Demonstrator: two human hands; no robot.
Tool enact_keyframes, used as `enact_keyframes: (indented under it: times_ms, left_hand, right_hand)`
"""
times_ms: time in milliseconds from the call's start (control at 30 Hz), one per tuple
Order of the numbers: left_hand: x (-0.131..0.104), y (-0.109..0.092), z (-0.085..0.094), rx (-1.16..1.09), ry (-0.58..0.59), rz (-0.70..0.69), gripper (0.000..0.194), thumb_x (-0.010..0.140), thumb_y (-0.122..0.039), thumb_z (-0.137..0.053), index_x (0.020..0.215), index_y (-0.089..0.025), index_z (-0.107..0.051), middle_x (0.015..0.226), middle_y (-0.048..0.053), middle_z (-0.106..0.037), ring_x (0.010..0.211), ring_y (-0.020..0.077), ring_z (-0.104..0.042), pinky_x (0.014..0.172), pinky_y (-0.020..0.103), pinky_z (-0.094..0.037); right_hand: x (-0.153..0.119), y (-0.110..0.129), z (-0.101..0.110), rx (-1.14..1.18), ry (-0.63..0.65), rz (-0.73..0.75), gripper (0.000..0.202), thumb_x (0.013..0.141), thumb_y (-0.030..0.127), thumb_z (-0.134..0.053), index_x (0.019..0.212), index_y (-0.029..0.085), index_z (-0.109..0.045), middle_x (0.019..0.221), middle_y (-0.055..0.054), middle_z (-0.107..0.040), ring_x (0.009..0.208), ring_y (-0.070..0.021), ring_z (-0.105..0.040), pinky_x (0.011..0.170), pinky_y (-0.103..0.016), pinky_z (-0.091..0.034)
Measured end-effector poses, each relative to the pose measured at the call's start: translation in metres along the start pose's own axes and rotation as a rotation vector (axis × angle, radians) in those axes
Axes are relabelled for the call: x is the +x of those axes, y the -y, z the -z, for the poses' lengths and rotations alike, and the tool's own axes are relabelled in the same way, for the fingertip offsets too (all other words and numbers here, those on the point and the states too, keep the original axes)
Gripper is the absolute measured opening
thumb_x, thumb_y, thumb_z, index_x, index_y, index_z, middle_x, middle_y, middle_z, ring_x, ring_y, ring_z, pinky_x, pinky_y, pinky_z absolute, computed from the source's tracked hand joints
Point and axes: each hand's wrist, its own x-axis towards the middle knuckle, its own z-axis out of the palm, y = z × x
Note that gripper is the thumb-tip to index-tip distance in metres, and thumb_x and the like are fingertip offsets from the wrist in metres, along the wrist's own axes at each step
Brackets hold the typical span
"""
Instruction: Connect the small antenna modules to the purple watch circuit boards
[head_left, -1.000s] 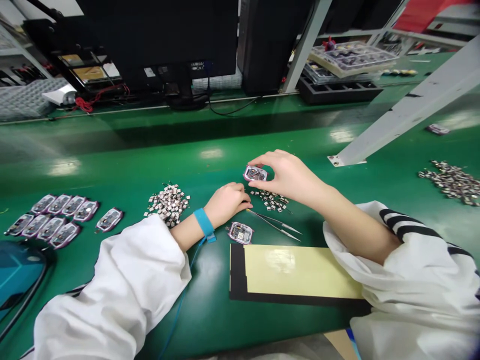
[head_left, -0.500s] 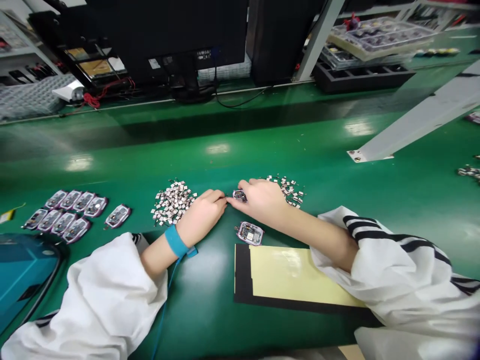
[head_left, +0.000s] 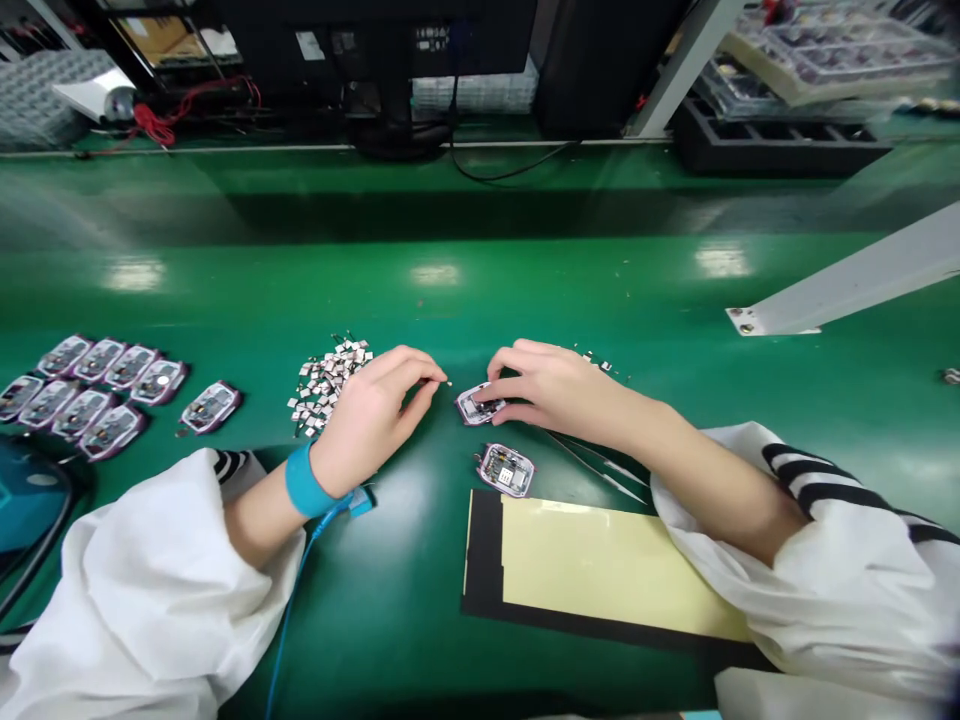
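Observation:
My left hand (head_left: pixel 379 402), with a blue wrist strap (head_left: pixel 308 481), pinches a tiny pale part (head_left: pixel 448 382) too small to name. Just left of it lies a pile of small white components (head_left: pixel 322 388) with short leads, partly hidden by the hand. My right hand (head_left: pixel 544 388) has its thumb and fingers on an open watch-like housing with a circuit board (head_left: pixel 474 406). Below it another such housing (head_left: pixel 507 470) lies face up. A pair of tweezers (head_left: pixel 600 464) shows under my right hand; whether the hand holds it I cannot tell.
Several similar housings (head_left: pixel 81 412) lie in rows at the left, with a single one (head_left: pixel 211 407) beside them. A yellow sheet on a black board (head_left: pixel 600 560) is in front. A monitor (head_left: pixel 397 50), trays (head_left: pixel 787 140) and a slanted white post (head_left: pixel 862 270) stand behind.
My hands have drawn apart, the left moving away with its fingers pinched. The housing at my right hand shows more, and the tweezers have come into sight. The view has shifted.

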Motion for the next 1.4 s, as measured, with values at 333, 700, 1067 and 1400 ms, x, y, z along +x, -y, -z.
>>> enact_keyframes:
  times_ms: [333, 700, 1067, 1400]
  left_hand:
    - [-0.006, 0.004, -0.018, -0.134, 0.259, -0.240, 0.016, 0.087, -0.014, -0.039, 0.090, -0.014, -0.055, 0.088, 0.005, -0.061, 0.088, 0.0141, -0.054, 0.081, 0.027, -0.046]
    - [-0.005, 0.002, -0.011, -0.141, 0.288, -0.197, 0.014, 0.085, -0.015, -0.043, 0.091, -0.014, -0.056, 0.086, 0.003, -0.063, 0.082, 0.0137, -0.057, 0.075, 0.025, -0.047]
    - [0.000, -0.003, -0.018, -0.008, 0.187, -0.182, 0.018, 0.086, -0.022, -0.044, 0.087, -0.019, -0.062, 0.090, 0.000, -0.065, 0.084, 0.0134, -0.060, 0.077, 0.025, -0.049]
    - [0.000, -0.004, -0.015, 0.086, 0.232, -0.226, 0.023, 0.087, -0.023, -0.039, 0.095, -0.023, -0.061, 0.088, 0.000, -0.063, 0.083, 0.0162, -0.059, 0.072, 0.028, -0.049]
  right_hand:
    - [0.005, 0.017, -0.003, -0.096, -0.072, -0.111, 0.015, 0.083, 0.032, -0.055, 0.096, 0.029, -0.063, 0.084, 0.000, -0.056, 0.067, -0.0125, -0.051, 0.056, -0.025, -0.031]
    - [0.003, 0.012, -0.005, 0.107, -0.156, -0.295, 0.003, 0.075, 0.014, -0.054, 0.073, 0.015, -0.056, 0.083, -0.003, -0.058, 0.075, -0.0167, -0.054, 0.065, -0.025, -0.041]
    - [-0.004, 0.019, -0.022, 0.233, -0.207, -0.192, 0.045, 0.073, 0.028, -0.066, 0.112, 0.014, -0.048, 0.102, -0.006, -0.060, 0.090, -0.0210, -0.054, 0.074, -0.031, -0.045]
    - [-0.003, 0.017, -0.021, 0.287, -0.144, -0.223, 0.030, 0.075, 0.029, -0.062, 0.102, 0.018, -0.053, 0.095, -0.002, -0.059, 0.089, -0.0201, -0.054, 0.073, -0.029, -0.042]
